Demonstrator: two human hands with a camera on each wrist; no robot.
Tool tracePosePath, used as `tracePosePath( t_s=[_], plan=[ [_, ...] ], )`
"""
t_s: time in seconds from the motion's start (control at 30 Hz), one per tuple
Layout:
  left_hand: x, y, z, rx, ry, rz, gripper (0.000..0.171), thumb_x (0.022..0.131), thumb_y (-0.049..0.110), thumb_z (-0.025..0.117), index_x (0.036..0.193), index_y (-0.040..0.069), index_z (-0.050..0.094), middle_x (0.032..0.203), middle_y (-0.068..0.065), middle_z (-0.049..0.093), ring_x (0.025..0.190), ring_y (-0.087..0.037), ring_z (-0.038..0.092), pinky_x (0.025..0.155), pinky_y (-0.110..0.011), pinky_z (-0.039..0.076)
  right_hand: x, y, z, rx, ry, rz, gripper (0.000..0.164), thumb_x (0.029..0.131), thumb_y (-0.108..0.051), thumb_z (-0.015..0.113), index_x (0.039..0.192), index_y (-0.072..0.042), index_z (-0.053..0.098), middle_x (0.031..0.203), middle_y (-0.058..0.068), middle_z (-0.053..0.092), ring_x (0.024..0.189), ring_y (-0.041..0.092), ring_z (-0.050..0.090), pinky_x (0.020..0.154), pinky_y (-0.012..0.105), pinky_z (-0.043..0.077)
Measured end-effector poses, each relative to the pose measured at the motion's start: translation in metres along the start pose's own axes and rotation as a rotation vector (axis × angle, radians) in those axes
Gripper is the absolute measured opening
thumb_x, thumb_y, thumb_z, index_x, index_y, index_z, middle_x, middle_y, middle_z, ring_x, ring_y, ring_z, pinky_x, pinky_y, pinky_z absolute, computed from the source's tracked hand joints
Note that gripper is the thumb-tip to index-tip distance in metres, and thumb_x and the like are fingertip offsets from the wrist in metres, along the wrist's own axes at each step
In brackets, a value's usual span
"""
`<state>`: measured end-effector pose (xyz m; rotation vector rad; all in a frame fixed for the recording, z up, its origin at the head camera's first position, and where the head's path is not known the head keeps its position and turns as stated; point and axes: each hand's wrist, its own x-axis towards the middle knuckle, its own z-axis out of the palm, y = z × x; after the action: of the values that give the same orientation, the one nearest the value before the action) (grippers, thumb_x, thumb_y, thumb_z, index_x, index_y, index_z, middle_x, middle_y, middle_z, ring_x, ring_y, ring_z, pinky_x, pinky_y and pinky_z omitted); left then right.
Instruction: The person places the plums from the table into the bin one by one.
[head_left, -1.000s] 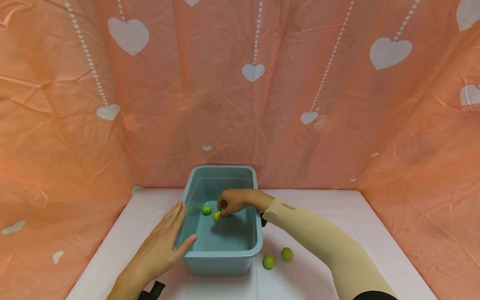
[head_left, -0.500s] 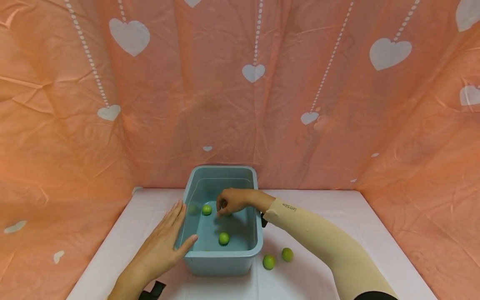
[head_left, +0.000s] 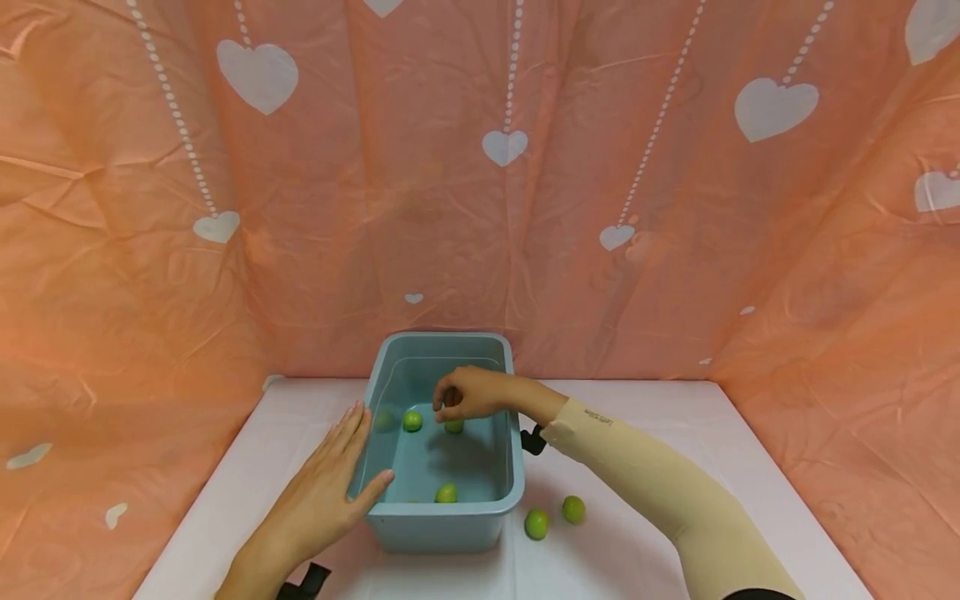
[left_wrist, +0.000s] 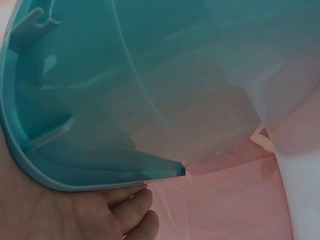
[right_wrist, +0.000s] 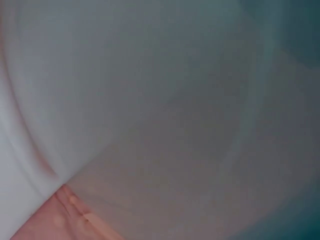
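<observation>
A blue-grey plastic bin (head_left: 442,529) stands on the table. My left hand (head_left: 322,487) rests along its left rim, fingers straight and thumb over the near corner. The left wrist view has that hand (left_wrist: 75,215) against the bin's rim (left_wrist: 65,188). Inside the bin hangs my right hand (head_left: 476,393), fingers loosely bent, nothing seen between them. Partly hidden under it is a lime (head_left: 453,426) on the bin floor. Another lime (head_left: 412,421) lies left of it, and a third lime (head_left: 446,492) is by the near wall. The right wrist view shows only blurred bin wall (right_wrist: 150,75).
Two limes, a nearer one (head_left: 536,524) and a farther one (head_left: 573,509), lie on the white tabletop (head_left: 637,567) right of the bin. An orange sheet with white hearts (head_left: 420,208) hangs behind and at both sides.
My right hand let go of a lime, which rolled toward the bin's near wall. The hand then rose slightly and shifted right, baring more of the lime under it. My left hand stays put.
</observation>
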<state>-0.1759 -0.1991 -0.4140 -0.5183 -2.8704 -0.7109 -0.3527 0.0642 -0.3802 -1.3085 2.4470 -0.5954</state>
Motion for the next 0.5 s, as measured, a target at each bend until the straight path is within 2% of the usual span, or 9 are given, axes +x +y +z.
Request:
tracePosePath(
  t_s=[0.27, 0.5],
  plan=[
    [0.000, 0.000, 0.000, -0.003, -0.003, 0.001, 0.095, 0.107, 0.063, 0.055, 0.171, 0.001, 0.022, 0.178, -0.020, 0.016, 0.164, -0.043, 0.017, 0.126, -0.068, 0.024, -0.018, -0.002, -0.009, 0.020, 0.168, -0.029, 0.020, 0.102, -0.021, 0.077, 0.118, -0.007, 0.076, 0.097, -0.001, 0.072, 0.084, 0.005, 0.064, 0.079, 0.022, 0.056],
    [0.000, 0.002, 0.000, 0.013, 0.004, 0.004, 0.095, 0.107, 0.063, 0.055, 0.170, 0.000, 0.023, 0.178, -0.021, 0.017, 0.163, -0.044, 0.018, 0.126, -0.068, 0.026, -0.039, -0.003, -0.021, 0.047, 0.279, -0.103, 0.024, 0.103, -0.016, 0.075, 0.123, -0.004, 0.074, 0.103, 0.003, 0.072, 0.087, 0.007, 0.065, 0.081, 0.023, 0.058]
  ],
)
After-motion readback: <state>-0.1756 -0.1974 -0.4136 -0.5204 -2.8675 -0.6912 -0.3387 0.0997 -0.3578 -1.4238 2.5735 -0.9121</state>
